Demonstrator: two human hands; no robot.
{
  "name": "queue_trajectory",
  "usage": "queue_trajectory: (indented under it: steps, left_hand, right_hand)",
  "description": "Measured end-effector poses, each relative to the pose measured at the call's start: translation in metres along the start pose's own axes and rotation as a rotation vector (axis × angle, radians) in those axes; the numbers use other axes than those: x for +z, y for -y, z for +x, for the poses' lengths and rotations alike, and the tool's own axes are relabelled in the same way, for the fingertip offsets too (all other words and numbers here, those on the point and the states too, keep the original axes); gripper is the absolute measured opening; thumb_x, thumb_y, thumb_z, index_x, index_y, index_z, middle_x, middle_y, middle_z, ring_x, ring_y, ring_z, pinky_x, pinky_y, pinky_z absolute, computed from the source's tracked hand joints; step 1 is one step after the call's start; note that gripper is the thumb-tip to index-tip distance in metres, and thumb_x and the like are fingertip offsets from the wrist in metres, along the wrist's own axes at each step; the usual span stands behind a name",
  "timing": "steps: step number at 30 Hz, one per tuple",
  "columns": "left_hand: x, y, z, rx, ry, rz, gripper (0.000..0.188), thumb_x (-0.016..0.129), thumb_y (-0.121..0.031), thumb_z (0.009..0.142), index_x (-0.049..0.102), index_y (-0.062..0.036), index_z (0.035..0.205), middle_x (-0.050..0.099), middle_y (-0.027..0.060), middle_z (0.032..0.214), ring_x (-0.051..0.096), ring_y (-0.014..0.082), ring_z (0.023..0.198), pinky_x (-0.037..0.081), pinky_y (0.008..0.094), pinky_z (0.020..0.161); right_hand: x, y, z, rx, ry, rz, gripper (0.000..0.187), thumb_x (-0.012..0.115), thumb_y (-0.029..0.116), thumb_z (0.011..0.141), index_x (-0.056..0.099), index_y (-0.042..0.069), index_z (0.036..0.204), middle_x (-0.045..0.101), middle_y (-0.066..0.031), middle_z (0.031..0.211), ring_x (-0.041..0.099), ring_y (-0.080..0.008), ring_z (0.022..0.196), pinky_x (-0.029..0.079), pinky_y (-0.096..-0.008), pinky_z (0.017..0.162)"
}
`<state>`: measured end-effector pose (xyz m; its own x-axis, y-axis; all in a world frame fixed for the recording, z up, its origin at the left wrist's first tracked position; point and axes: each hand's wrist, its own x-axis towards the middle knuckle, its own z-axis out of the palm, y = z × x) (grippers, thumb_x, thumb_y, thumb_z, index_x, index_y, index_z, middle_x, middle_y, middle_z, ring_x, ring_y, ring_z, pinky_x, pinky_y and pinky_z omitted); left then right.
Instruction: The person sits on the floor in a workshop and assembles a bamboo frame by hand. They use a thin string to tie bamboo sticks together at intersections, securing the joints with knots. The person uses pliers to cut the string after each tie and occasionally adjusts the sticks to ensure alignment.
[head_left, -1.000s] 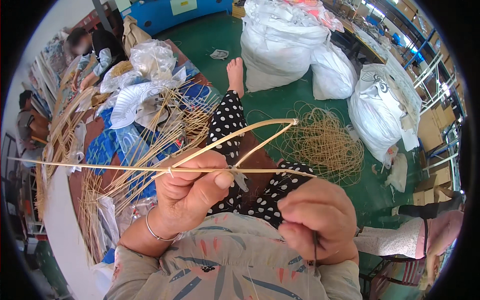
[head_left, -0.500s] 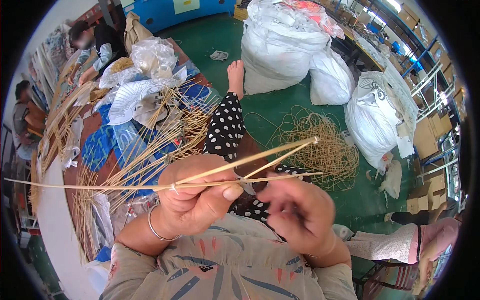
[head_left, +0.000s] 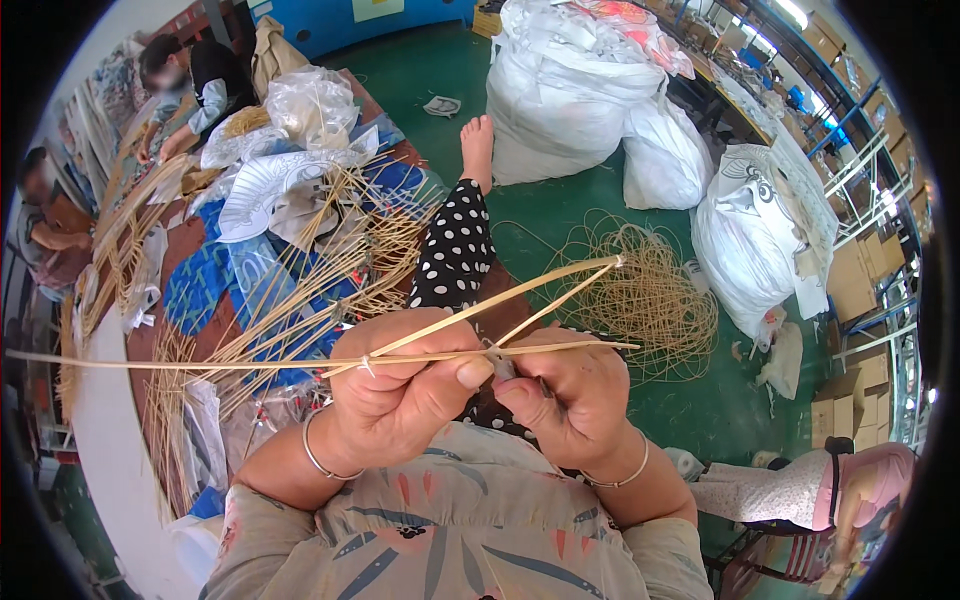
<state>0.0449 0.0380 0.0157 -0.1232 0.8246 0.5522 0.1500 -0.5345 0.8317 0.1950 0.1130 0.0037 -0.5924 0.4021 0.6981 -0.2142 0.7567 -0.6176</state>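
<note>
A frame of thin bamboo strips point(head_left: 440, 326) is held up before my chest, its pieces meeting in a narrow triangle. My left hand point(head_left: 400, 395) is closed round it, thumb pressing beside the crossing of the strips. White ties bind the frame at the left point(head_left: 367, 364) and at the far right tip point(head_left: 619, 262). My right hand point(head_left: 568, 395) is pinched at the crossing, on a small pale strip point(head_left: 503, 365) wound there. Its fingertips nearly touch my left thumb. One long bamboo end runs out far to the left.
Loose bamboo sticks point(head_left: 290, 315) cover the table at left, with plastic bags and printed sheets. A coil of thin cane point(head_left: 640, 300) lies on the green floor. Large white sacks point(head_left: 570, 95) stand behind it. Two people sit at far left; another person point(head_left: 800, 485) is at lower right.
My right hand has moved left and up to the crossing and closed there, beside my left thumb. The frame's far tip has shifted slightly left and up.
</note>
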Motion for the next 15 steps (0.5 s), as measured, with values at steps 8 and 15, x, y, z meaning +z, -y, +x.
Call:
queue_trajectory:
  steps: [8,15]
  left_hand:
    - [-0.012,0.009,-0.007,0.071,-0.052,0.096,0.005,0.055,-0.004,0.080,0.056,0.0000,0.077,0.050,0.0039,0.058,0.044,0.0104,0.047,0.034,0.0237,0.042]
    - [-0.031,0.003,-0.014,-0.044,-0.350,-0.193,0.010,0.051,-0.008,0.083,0.054,0.0011,0.084,0.052,0.0035,0.059,0.044,0.0061,0.048,0.034,0.0198,0.044]
  right_hand:
    - [0.007,0.002,0.008,0.115,0.089,0.032,0.015,0.062,0.005,0.071,0.053,0.002,0.083,0.052,-0.0099,0.061,0.052,-0.0261,0.051,0.041,-0.0316,0.048]
    - [0.024,-0.013,0.005,0.340,0.252,0.091,0.021,0.062,0.006,0.072,0.054,0.001,0.091,0.055,-0.0095,0.068,0.055,-0.0245,0.057,0.043,-0.0290,0.052]
